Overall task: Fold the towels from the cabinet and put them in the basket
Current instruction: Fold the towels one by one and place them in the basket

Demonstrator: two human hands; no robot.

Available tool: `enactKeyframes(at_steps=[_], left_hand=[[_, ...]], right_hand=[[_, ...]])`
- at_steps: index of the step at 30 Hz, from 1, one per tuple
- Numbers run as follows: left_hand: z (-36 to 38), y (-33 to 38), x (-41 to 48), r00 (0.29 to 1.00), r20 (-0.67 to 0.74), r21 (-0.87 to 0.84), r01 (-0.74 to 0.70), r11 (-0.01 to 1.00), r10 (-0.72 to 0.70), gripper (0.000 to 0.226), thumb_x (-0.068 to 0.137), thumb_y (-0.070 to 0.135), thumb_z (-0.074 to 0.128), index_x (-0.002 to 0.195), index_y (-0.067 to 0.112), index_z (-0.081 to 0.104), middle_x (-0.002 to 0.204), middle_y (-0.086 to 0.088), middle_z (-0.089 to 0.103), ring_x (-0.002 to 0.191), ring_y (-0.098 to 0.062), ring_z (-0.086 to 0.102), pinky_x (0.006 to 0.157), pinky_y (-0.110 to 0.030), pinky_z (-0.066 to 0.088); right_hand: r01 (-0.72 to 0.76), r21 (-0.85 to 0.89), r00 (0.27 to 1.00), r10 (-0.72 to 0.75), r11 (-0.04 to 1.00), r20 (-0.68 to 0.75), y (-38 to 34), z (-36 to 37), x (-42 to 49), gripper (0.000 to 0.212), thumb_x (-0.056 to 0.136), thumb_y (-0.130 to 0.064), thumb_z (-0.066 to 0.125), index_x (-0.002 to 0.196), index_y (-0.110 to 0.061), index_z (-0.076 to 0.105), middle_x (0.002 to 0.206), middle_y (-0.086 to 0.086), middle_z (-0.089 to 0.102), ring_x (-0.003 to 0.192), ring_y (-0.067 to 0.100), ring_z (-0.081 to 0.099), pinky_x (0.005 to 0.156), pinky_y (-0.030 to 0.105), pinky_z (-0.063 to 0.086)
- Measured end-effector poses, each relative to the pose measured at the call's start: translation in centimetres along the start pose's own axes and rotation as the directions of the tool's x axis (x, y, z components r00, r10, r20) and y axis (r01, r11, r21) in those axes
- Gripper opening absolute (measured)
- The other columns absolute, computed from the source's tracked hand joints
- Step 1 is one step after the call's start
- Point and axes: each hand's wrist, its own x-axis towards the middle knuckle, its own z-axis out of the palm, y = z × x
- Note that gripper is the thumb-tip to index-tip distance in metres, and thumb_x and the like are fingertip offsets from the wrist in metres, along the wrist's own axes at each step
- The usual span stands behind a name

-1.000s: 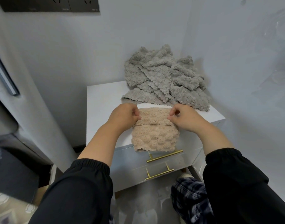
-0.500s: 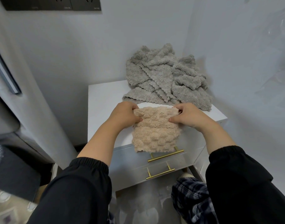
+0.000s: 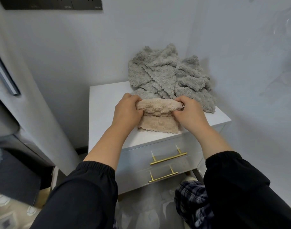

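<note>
Both hands have drawn the beige towel (image 3: 158, 125) back from the front edge of the cabinet (image 3: 105, 103), so its scalloped hem no longer hangs over the drawers but lies on the cabinet top. Our left hand (image 3: 127, 111) and right hand (image 3: 188, 112) each pinch one end of the bunched upper edge, fingers curled round the pile. To fold well, we judge we should keep both ends level, lay them onto the hem so the corners meet, then smooth the crease. Grey towels (image 3: 167, 76) lie heaped at the cabinet's back right. No basket shows. High on the wall left of the cabinet, a dark socket panel (image 3: 52, 3) carries tiny lettering, too small to read.
</note>
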Motion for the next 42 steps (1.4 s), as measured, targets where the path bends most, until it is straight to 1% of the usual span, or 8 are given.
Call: enactKeyframes(at_steps=[6,13,18,23,27,30,37,42], left_hand=[[-0.2,-0.5,-0.1,0.990,0.137,0.080,-0.044,0.996,0.033,0.035,0.081,0.007,0.056,0.115,0.016,0.061,0.119,-0.006,0.055,0.105,-0.024,0.053,0.083,-0.029,0.039],[-0.3,-0.2,0.0,0.991,0.135,0.055,0.009,0.998,-0.016,0.024,0.087,0.015,0.046,0.084,0.008,0.068,0.105,-0.005,0.060,0.100,-0.025,0.053,0.081,-0.035,0.045],[0.3,-1.0,0.3,0.982,0.169,0.023,-0.088,0.996,0.083,0.020,0.084,0.028,0.067,0.071,0.014,0.067,0.107,0.001,0.060,0.111,-0.016,0.045,0.084,-0.023,0.033],[0.0,-0.9,0.0,0.949,0.313,-0.094,0.001,0.996,0.029,0.017,0.085,0.024,0.068,0.079,0.018,0.054,0.078,0.009,0.051,0.075,-0.012,0.049,0.060,-0.022,0.035],[-0.2,-0.9,0.0,0.921,0.388,-0.103,0.089,0.991,-0.042,0.036,0.084,0.028,0.070,0.111,0.017,0.047,0.089,0.001,0.052,0.079,-0.016,0.048,0.066,-0.030,0.036],[-0.1,-1.0,0.2,0.897,0.432,-0.125,0.164,0.979,-0.094,0.062,0.082,0.029,0.072,0.135,0.018,0.041,0.114,0.000,0.053,0.103,-0.019,0.052,0.083,-0.026,0.037],[0.1,-1.1,0.5,0.883,0.446,-0.242,0.280,0.929,-0.149,0.029,0.073,0.021,0.081,0.095,0.010,0.066,0.088,-0.004,0.068,0.076,-0.016,0.062,0.073,-0.029,0.050],[0.6,-0.5,0.4,0.889,0.420,-0.520,0.399,0.755,-0.181,0.026,0.069,0.013,0.080,0.091,0.017,0.066,0.093,-0.003,0.071,0.087,-0.019,0.067,0.081,-0.031,0.054]], right_hand=[[0.020,-0.047,0.995,-0.015,0.999,0.096,0.1,-0.4,-0.4,0.031,0.080,-0.009,0.064,0.108,-0.021,0.061,0.093,-0.001,0.064,0.074,0.018,0.057,0.061,0.028,0.038],[-0.005,-0.053,0.974,0.017,0.999,0.224,0.1,-1.0,-0.6,0.040,0.081,-0.055,0.063,0.074,-0.016,0.060,0.080,0.000,0.062,0.089,0.021,0.056,0.070,0.030,0.042],[0.022,-0.044,0.969,-0.010,0.999,0.246,0.1,-1.0,-0.6,0.043,0.089,-0.045,0.059,0.069,-0.006,0.063,0.102,0.013,0.068,0.111,0.028,0.056,0.092,0.036,0.043],[-0.056,-0.021,0.947,0.059,0.998,0.315,0.2,-0.8,-0.6,0.028,0.086,-0.026,0.068,0.062,-0.015,0.058,0.097,0.007,0.071,0.109,0.021,0.061,0.083,0.028,0.043],[-0.074,-0.033,0.944,0.080,0.997,0.320,0.1,-0.7,-0.6,0.013,0.085,-0.023,0.069,0.084,-0.019,0.057,0.096,0.001,0.061,0.080,0.012,0.058,0.063,0.025,0.039],[-0.111,-0.025,0.921,0.112,0.994,0.372,0.0,-0.7,-0.7,0.040,0.085,-0.023,0.069,0.119,-0.021,0.048,0.101,0.002,0.056,0.075,0.014,0.054,0.062,0.025,0.042],[-0.213,0.060,0.906,0.174,0.975,0.386,0.1,-0.6,0.0,0.067,0.080,-0.018,0.075,0.138,-0.016,0.043,0.114,0.002,0.057,0.088,0.016,0.062,0.062,0.019,0.044],[-0.525,0.636,0.844,0.247,0.565,0.477,0.6,-0.4,0.3,0.046,0.064,-0.012,0.080,0.106,0.001,0.065,0.097,0.014,0.072,0.096,0.030,0.069,0.086,0.040,0.054]])
